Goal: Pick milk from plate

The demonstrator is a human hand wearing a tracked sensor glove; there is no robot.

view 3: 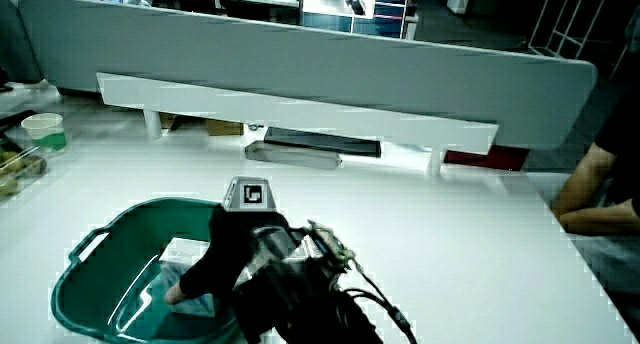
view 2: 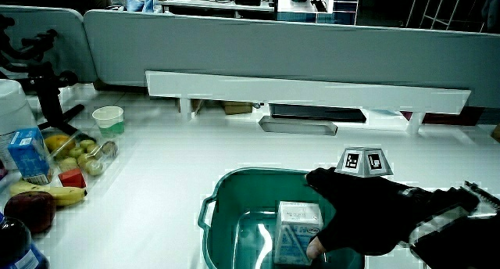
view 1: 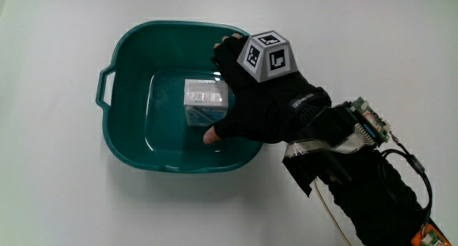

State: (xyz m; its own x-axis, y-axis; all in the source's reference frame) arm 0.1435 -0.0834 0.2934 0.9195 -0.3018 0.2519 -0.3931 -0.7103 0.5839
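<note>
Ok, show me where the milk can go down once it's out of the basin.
Bare tabletop lies between the basin and the low partition, and beside the basin's handle. Crowded: the fruit, cup and blue carton at the table's edge. Inside the basin, the hand sits around the milk.

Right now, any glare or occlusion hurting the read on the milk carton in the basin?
Main view: the basin floor reflects a bright outline around the milk carton, and the hand covers one side of the carton. Side views: the carton front shows in one; in the other the hand hides most of it.
</note>
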